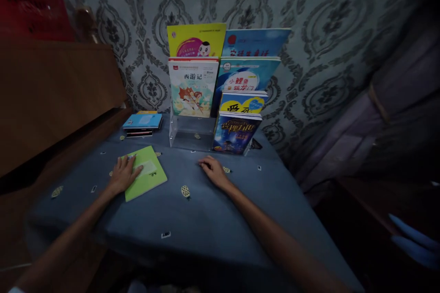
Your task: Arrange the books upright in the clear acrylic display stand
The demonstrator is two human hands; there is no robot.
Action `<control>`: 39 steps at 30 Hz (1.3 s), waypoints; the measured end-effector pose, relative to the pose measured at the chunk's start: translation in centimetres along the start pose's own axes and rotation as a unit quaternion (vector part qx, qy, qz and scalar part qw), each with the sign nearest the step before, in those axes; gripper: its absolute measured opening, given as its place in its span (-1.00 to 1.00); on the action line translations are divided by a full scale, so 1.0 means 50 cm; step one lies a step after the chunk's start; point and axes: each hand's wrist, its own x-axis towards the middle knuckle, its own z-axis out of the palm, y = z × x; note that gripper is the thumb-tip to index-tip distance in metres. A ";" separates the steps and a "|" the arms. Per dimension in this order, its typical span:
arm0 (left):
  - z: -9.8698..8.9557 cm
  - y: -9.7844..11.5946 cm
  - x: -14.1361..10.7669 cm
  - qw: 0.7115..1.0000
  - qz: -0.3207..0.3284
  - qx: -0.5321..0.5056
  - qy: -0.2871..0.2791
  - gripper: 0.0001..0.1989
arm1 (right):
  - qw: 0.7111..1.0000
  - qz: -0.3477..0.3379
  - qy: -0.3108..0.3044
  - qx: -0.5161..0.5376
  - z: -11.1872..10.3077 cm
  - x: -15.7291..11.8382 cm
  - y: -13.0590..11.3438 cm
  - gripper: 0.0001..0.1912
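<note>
Green book (146, 182) lies under the left hand (123, 174), thumb spread wide; the right hand (213, 170) curls loosely over blue cloth (206, 219), too dim to tell its grip.

Patterned grey wallpaper (323, 18) backs a tied curtain (364, 123) in dim light.

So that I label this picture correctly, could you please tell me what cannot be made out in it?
In the head view:
Light-green rectangular paper book: cover partly hidden by the left hand.
Tall yellow paper book: lower cover hidden by the white illustrated paper book in front.
Large red lettered object: cut off by the left edge, its lettering blurred.
</note>
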 end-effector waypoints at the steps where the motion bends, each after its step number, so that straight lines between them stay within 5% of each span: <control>1: 0.012 0.008 0.004 1.000 0.017 0.005 0.002 -0.33 | 1.000 -0.008 0.000 -0.012 -0.007 -0.009 0.003 -0.75; 10: 0.084 0.150 -0.013 0.985 0.157 -0.064 0.011 -0.30 | 0.999 0.001 0.009 -0.046 -0.036 -0.046 -0.008 -0.72; 18: 0.068 0.364 0.003 0.965 0.235 -0.116 -0.011 -0.29 | 0.992 -0.028 0.047 -0.114 -0.055 -0.063 -0.024 -0.65; 22: 0.063 0.439 -0.006 0.956 0.258 -0.139 -0.003 -0.32 | 0.984 -0.045 0.042 -0.167 -0.062 -0.067 -0.041 -0.64; 31: 0.051 0.464 -0.017 0.952 0.272 -0.139 -0.001 -0.41 | 0.973 -0.069 -0.070 -0.208 -0.038 -0.083 -0.017 -0.45; 39: 0.039 0.463 -0.009 0.966 0.235 -0.103 -0.011 -0.29 | 0.967 0.015 -0.015 -0.252 -0.081 -0.105 0.018 -0.40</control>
